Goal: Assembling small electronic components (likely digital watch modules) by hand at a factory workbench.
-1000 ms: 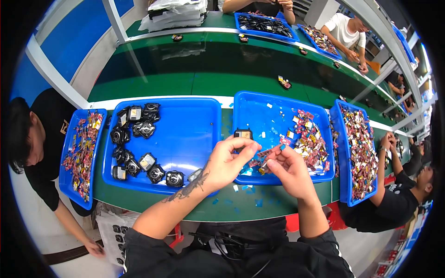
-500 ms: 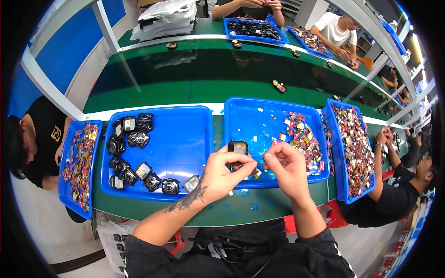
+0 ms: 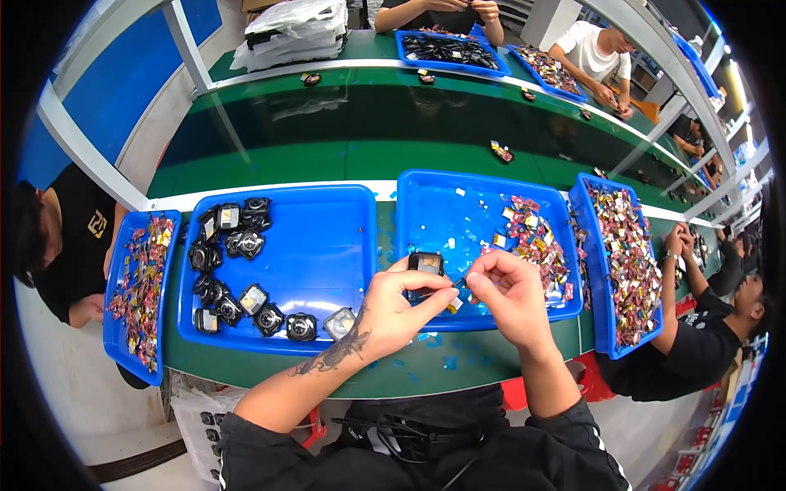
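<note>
My left hand (image 3: 401, 309) is closed round a black square casing (image 3: 426, 262), shaped like a smartwatch body, with a pale brownish panel on its upper face. A small yellow and white part (image 3: 453, 304) shows just below the left fingertips. Opposite it, my right hand (image 3: 509, 296) is closed in a pinch, thumb against forefinger, its tips almost touching the left ones. Something tiny and dark sits at those tips, too small to name. Both hands are over the near edge of a blue tray (image 3: 442, 182) holding pink and yellow small electronic parts (image 3: 540, 245) and blue film scraps.
At left, another blue tray (image 3: 327, 192) holds several black casings (image 3: 268, 320). Trays of small parts flank both: one far left (image 3: 131, 364), one right (image 3: 610, 335). Beyond runs a green conveyor belt (image 3: 368, 159) carrying a part (image 3: 501, 152). Co-workers sit around.
The parts on the conveyor have shifted slightly right. My hands stay nearly in place, the fingertips a little closer together. The co-worker at far left has moved a hand to the tray's edge.
</note>
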Available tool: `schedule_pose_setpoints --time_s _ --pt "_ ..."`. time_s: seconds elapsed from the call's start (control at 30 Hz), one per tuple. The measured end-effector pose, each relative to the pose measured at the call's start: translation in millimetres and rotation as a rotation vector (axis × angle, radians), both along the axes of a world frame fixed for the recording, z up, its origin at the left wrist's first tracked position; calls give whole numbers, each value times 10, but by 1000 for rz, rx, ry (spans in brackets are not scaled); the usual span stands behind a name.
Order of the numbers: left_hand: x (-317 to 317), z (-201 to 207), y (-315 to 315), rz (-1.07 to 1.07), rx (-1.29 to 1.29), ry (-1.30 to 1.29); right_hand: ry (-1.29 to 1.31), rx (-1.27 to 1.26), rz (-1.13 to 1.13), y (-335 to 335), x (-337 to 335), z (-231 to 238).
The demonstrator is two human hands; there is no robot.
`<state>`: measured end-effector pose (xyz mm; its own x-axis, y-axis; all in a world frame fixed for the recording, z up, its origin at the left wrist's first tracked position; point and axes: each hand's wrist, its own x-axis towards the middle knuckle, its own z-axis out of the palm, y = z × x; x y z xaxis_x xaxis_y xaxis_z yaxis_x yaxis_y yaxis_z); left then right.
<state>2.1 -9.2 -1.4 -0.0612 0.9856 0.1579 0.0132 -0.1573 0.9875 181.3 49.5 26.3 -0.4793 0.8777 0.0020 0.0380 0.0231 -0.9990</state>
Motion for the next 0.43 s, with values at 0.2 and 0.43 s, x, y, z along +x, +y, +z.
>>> schedule_pose_setpoints --time_s 0.2,0.43 --pt "33 28 -18 0 -12 22 -69 141 -37 -70 -46 19" --pt "29 -66 18 59 -90 -30 -596 1108 -135 -92 -215 -76"
